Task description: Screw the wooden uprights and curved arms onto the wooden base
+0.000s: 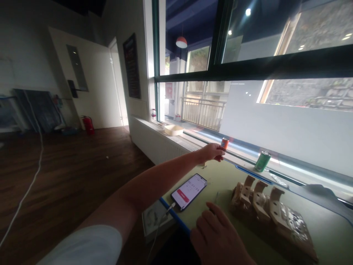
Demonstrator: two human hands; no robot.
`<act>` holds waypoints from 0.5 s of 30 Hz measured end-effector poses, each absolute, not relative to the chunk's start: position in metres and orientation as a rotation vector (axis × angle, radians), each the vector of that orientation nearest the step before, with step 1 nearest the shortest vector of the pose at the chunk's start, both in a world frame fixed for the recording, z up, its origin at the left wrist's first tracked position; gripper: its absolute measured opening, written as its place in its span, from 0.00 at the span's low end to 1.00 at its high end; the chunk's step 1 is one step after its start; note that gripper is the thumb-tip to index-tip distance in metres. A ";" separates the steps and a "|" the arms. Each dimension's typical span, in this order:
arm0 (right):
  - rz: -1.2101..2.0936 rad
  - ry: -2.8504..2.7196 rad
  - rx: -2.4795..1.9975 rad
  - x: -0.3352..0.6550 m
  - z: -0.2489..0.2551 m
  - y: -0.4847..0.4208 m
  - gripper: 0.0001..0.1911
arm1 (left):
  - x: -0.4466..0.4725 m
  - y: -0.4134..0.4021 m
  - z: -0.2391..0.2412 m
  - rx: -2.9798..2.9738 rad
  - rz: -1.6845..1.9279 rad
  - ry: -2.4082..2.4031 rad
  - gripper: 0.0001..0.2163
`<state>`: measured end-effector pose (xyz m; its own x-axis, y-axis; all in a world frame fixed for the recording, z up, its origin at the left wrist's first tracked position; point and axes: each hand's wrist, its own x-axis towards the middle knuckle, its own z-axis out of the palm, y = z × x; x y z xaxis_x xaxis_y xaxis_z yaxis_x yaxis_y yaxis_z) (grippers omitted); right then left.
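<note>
My left hand (216, 151) reaches out over the far edge of the green table and grips an orange can (225, 144), its fingers wrapped around the lower part. Near the front edge of the table, my right hand (213, 230) hovers palm down, index finger stretched out, with nothing visible in it. A phone (189, 191) showing a running timer lies between my hands, a white cable plugged into its lower end. On the sill to the right stands a green can (263, 161), slightly tilted in view. Several brown curved pieces with holes (260, 202) rest on a plastic-wrapped package to the right.
A pale shallow tray (173, 130) and a small bottle (153, 115) sit on the window ledge above the radiator. Grey cloth (320, 195) lies along the table's back right. Below the table edge is a white box (154, 224). A fire extinguisher (88, 124) stands by the door.
</note>
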<state>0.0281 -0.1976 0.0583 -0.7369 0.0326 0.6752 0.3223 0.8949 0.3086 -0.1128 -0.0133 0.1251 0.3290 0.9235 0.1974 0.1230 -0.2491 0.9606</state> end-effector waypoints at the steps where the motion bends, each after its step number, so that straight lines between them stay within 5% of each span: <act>1: -0.550 -2.314 -0.211 0.034 0.073 -0.205 0.08 | -0.110 -0.024 0.135 1.582 1.085 0.877 0.11; 6: -0.519 -2.213 -0.534 0.085 0.139 -0.192 0.03 | -0.076 -0.062 0.168 1.495 1.157 0.563 0.10; 15: -0.690 -2.077 -0.944 0.165 0.171 -0.122 0.13 | 0.002 -0.080 0.164 1.281 1.068 0.282 0.09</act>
